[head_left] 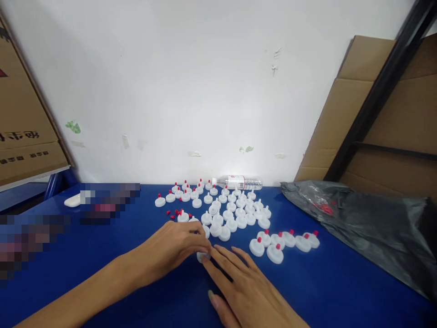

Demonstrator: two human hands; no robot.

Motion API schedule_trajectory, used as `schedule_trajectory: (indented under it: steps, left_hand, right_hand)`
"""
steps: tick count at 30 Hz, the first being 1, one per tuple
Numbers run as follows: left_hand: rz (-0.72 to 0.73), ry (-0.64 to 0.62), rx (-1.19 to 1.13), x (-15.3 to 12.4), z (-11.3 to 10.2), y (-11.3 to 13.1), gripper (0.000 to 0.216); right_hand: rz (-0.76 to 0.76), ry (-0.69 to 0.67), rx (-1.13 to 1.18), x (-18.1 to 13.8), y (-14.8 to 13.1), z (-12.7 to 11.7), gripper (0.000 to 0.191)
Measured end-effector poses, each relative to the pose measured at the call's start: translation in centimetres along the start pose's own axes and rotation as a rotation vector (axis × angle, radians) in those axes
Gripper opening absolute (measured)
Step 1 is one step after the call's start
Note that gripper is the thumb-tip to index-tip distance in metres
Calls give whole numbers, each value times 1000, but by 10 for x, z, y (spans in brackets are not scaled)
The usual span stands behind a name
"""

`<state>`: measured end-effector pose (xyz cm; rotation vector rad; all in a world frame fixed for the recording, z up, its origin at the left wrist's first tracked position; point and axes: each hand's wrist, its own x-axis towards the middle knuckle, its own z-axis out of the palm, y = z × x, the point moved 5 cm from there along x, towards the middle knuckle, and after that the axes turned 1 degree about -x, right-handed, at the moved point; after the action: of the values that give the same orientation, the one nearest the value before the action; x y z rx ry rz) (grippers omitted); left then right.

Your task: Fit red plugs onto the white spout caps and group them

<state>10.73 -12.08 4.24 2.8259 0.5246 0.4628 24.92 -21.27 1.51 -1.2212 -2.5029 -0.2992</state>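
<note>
A white round spout lid [203, 257] stands on the blue table at the meeting point of my hands. My left hand [164, 248] is closed above it, thumb and fingers pinched near its top; whatever they grip is hidden. My right hand [247, 282] has its fingers stretched out, the index fingertip touching the lid's side and the thumb apart. Just beyond stand several uncapped white spout lids [241, 221]. Small loose red caps [172, 217] lie behind my left hand. Lids with red tips form one group [170, 197] at the back left and another [275, 253] at the right.
A clear plastic bottle [235, 182] lies along the wall. To the right, a dark plastic sheet [368, 223] bears a clear bag with red pieces [324, 207]. A white object [73, 201] is at the left, beside blurred-out items. Cardboard [344, 109] leans at the right.
</note>
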Motion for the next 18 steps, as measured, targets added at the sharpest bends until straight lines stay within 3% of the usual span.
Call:
schedule_trajectory:
  steps: [5,10,12,15,18]
  left_hand:
    - [15,61,-86,1,-2,5,25]
    - [-57,325,-338,3,-20,22,14]
    - [-30,386,-397,3,-19,30,13]
    - [17,371,-437,4,-6,36,14]
    - [-20,299,-403,5,6,31,15]
  right_hand:
    - [129,89,78,-8,7,-5,43]
    - [383,252,196,-22,21,-8,72]
    - [393,262,232,-23,21,-8,61]
    - [338,232,274,-19,20,-7,24]
    - [287,185,271,-17,19,-5,18]
